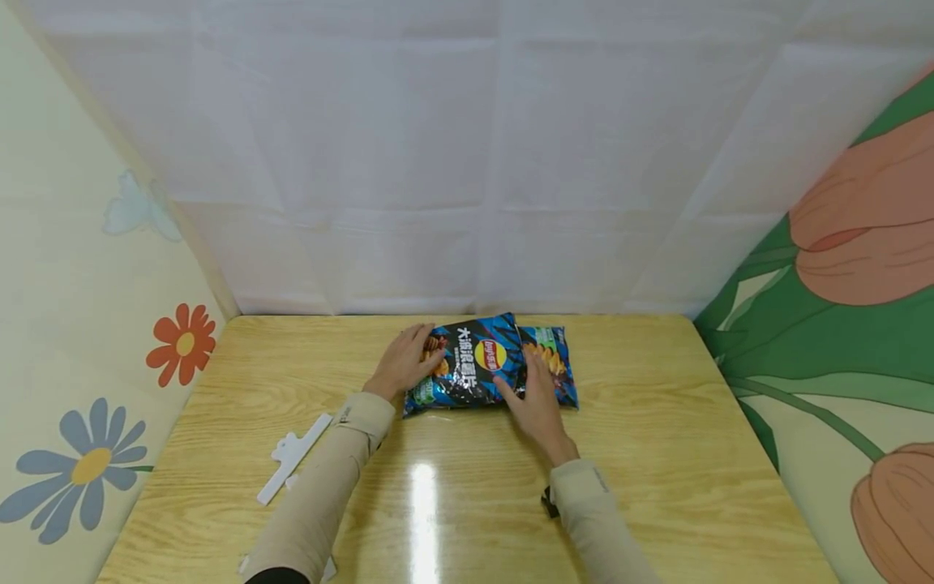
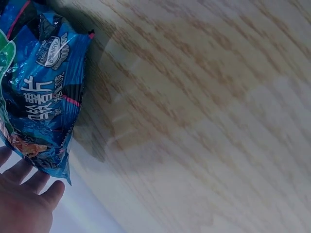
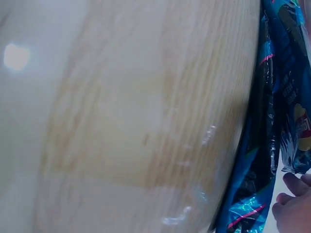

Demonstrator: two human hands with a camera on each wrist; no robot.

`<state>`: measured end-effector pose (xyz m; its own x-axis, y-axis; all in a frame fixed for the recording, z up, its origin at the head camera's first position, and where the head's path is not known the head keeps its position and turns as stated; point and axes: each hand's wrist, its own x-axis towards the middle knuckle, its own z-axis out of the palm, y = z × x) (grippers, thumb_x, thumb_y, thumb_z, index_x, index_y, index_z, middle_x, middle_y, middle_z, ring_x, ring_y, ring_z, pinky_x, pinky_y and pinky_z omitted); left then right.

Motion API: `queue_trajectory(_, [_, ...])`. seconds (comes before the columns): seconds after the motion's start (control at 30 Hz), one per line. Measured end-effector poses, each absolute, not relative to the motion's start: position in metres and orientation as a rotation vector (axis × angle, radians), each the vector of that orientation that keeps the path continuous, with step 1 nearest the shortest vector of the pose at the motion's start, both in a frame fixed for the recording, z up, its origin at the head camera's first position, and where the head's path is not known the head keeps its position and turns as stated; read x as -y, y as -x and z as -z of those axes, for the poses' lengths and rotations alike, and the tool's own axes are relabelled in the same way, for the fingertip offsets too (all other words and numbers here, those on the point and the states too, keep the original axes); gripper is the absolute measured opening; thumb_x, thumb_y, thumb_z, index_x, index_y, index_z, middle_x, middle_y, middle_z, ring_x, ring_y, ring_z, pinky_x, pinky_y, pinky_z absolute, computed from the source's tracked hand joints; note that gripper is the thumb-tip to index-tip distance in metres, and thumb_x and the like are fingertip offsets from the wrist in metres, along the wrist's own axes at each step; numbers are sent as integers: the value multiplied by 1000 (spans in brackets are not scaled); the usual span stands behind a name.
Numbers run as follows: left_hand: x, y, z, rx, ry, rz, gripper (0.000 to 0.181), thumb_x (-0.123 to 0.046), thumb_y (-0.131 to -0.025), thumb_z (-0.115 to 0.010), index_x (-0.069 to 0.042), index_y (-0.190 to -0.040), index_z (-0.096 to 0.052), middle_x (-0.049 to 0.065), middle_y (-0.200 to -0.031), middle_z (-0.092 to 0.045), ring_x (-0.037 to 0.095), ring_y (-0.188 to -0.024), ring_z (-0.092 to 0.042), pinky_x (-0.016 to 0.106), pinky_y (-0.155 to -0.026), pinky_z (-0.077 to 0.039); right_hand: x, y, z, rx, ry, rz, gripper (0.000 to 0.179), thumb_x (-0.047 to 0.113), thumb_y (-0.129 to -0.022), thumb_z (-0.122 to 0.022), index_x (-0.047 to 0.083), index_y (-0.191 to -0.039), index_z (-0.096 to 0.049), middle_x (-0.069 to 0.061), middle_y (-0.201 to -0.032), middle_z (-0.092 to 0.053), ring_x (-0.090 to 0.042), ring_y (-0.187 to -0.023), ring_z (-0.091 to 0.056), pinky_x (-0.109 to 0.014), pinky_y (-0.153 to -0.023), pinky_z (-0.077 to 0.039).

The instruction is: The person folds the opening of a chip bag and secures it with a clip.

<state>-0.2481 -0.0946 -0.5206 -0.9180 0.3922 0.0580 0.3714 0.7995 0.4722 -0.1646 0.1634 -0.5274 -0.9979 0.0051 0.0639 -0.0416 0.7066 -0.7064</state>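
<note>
Two hands work at two bags of glossy film in the head view. The front chip bag (image 1: 467, 369), blue and black and puffed like a pillow, lies on the wood-grain table (image 1: 671, 454), from the centre toward 6 o'clock. It overlaps the rear chip bag (image 1: 560, 365), which shows at its 3 o'clock side. The left hand (image 1: 401, 361) touches the 9 o'clock end, thumb apart from the fingers. The right hand (image 1: 536, 401) has its fingers extended at the 3 o'clock end, thumb spread toward the front face. Toward 8 o'clock from the bags lies a white clip (image 1: 295, 456), a long straight bar with a wavy tab.

In the left wrist view, wrinkled blue film stands at 9 o'clock; the left fingers are spread at its lower edge.

In the right wrist view, creased dark film fills 3 o'clock, and the right fingers, partly cut off, appear at 4 o'clock.
</note>
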Motion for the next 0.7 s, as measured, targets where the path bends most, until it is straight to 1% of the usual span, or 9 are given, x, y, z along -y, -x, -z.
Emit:
queue_trajectory(0.23, [95, 246, 519, -2912, -589, -795, 68, -47, -103, -47, -6, -154, -32, 20, -153, -39, 38, -142, -37, 53, -116, -33, -162, 163, 529, 2842, 35, -1254, 83, 49, -97, -58, 12, -159, -17, -18, -166, -14, -41, -152, -14, -66, -116, -20])
queue_trajectory(0.33, [95, 246, 519, -2913, -571, -802, 67, -46, -103, -48, -7, -154, -32, 20, -153, -39, 38, -141, -38, 52, -115, -35, -161, 164, 530, 2842, 37, -1265, 82, 43, -98, -59, 13, -160, -15, -15, -166, -15, -40, -152, -14, -64, -117, -19])
queue_trajectory(0.47, [94, 245, 519, -2942, -569, -808, 61, -40, -104, -48, -6, -153, -34, 21, -151, -41, 38, -138, -41, 52, -113, -37, -161, 165, 530, 2822, 21, -1270, 80, 37, -97, -62, 12, -159, -17, -14, -165, -19, -39, -151, -20, -60, -118, -22])
queue_trajectory(0.57, [93, 243, 520, -2988, -584, -819, 55, -32, -105, -50, -5, -151, -38, 23, -146, -46, 39, -134, -46, 52, -109, -41, -160, 165, 530, 2800, 19, -1287, 79, 32, -96, -64, 11, -158, -20, -18, -159, -33, -39, -143, -36, -60, -114, -30])
queue_trajectory(0.63, [91, 242, 520, -3020, -592, -826, 51, -28, -105, -50, -4, -149, -40, 23, -142, -49, 39, -130, -49, 52, -106, -43, -160, 165, 529, 2784, 29, -1313, 78, 30, -95, -65, 10, -157, -22, -21, -150, -44, -39, -135, -46, -61, -110, -36])
queue_trajectory(0.7, [90, 242, 521, -3048, -598, -834, 49, -26, -104, -51, -3, -147, -43, 24, -138, -51, 39, -126, -51, 53, -104, -45, -160, 164, 528, 2768, 46, -1340, 77, 28, -95, -67, 10, -157, -25, -23, -140, -53, -38, -128, -52, -61, -106, -40])
